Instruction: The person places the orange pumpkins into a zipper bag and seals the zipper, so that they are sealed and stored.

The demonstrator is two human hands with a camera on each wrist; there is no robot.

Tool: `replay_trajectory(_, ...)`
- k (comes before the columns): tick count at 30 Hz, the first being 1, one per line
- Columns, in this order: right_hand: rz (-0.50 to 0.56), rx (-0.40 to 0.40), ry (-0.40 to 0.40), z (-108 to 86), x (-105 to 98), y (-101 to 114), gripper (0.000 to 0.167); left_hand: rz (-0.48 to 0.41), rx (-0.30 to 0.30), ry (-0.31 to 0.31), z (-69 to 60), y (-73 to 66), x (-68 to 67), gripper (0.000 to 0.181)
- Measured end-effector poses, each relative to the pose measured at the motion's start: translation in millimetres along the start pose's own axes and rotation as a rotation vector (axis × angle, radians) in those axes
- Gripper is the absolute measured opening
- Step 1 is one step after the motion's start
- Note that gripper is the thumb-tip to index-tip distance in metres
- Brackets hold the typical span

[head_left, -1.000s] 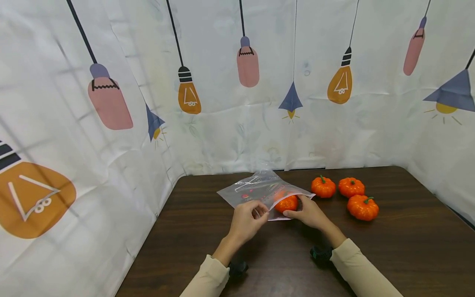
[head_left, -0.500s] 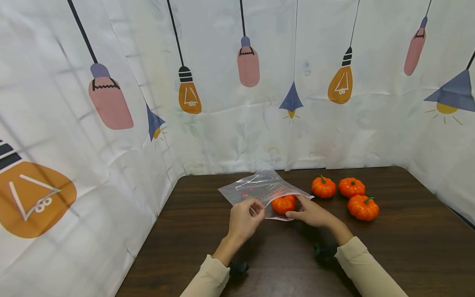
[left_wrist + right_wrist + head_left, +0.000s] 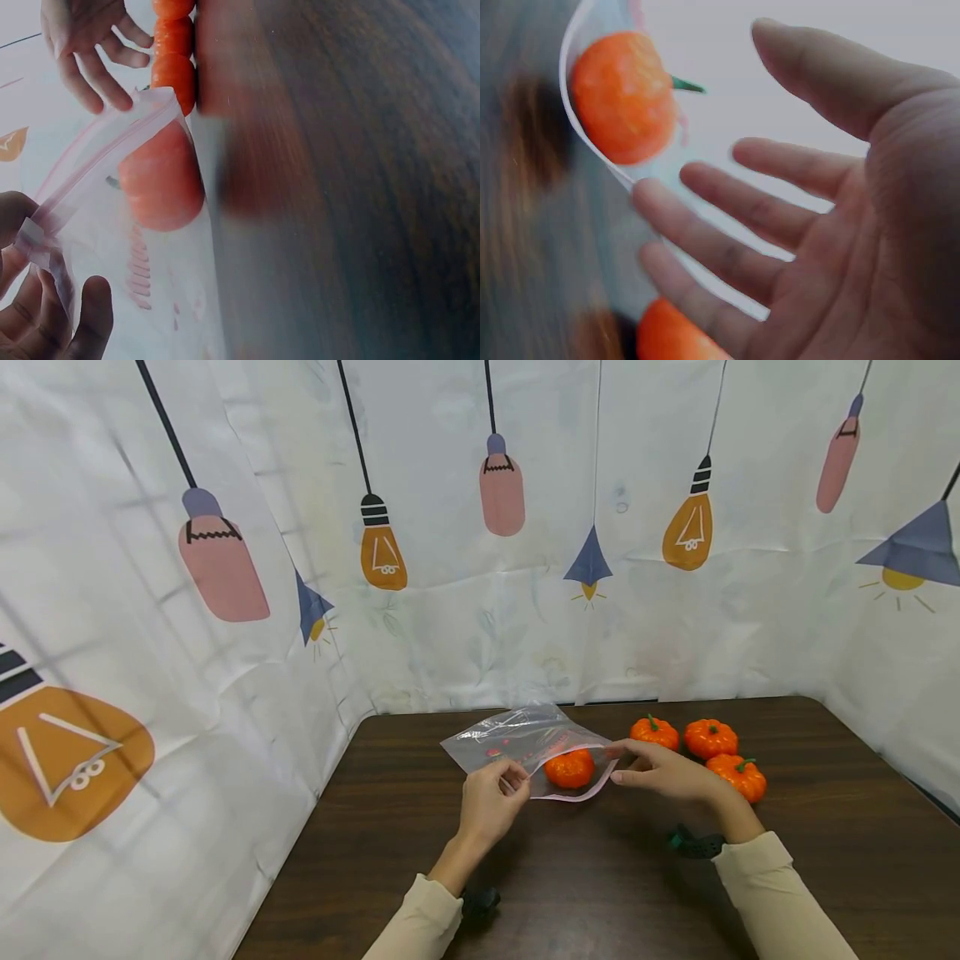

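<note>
A clear zip-lock bag [image 3: 510, 739] with red print lies on the table, its mouth facing the person. Inside it, near the opening, sits a small orange pumpkin [image 3: 569, 769]; its green stem shows in the right wrist view. My left hand [image 3: 491, 803] pinches the left part of the bag's mouth, by the zip strip [image 3: 105, 154]. At the right end of the mouth is my right hand [image 3: 675, 773], holding nothing. Its fingers [image 3: 712, 244] are spread and fairly straight, close to the bag's rim; whether they touch it I cannot tell.
Three more orange pumpkins stand to the right: one at the back [image 3: 654, 732], another beside it [image 3: 710, 739], and a nearer one [image 3: 742, 777] partly behind the right hand. The dark wooden table [image 3: 570, 893] ends at a white curtain [image 3: 465, 643] printed with lamps.
My right hand has let go of the pumpkin in the bag and drawn out to the right. The pumpkin has shifted slightly left. My left hand keeps its pinch, moving slightly left.
</note>
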State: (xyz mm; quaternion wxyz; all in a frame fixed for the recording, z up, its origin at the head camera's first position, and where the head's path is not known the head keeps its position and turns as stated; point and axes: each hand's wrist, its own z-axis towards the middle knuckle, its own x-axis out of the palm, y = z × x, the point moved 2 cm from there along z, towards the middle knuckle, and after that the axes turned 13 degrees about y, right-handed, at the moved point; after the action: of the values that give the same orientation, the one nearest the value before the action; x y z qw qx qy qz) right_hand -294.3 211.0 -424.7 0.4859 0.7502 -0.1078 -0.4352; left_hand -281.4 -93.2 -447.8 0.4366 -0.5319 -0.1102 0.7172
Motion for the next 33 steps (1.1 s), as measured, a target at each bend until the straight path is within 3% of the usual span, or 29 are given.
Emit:
replay_trajectory(3, -0.02, -0.025, -0.108, -8.8, -11.6, -3.2, 0.057, 0.004, -0.002, 0.004, -0.2, 1.2, 0.0, 0.01)
replay_trajectory(10, -0.114, 0.017, -0.335, -34.9, -37.3, -14.3, 0.05, 0.004, -0.004, 0.022, -0.8, 2.5, -0.2, 0.01)
replay_trajectory(16, -0.086, 0.066, -0.486, -56.9, -53.4, -29.3, 0.05, -0.008, -0.016, 0.042, -1.1, 5.0, 0.4, 0.01)
replay_trajectory(24, 0.006, 0.143, -0.544, -80.8, -62.3, -51.2, 0.057, -0.043, 0.031, 0.072, -1.9, 5.8, 3.1, 0.008)
replay_trajectory(33, -0.007, 0.174, -0.497, -91.5, -58.1, -64.3, 0.071, -0.077, 0.038, 0.087, -0.1, 5.5, 5.0, 0.009)
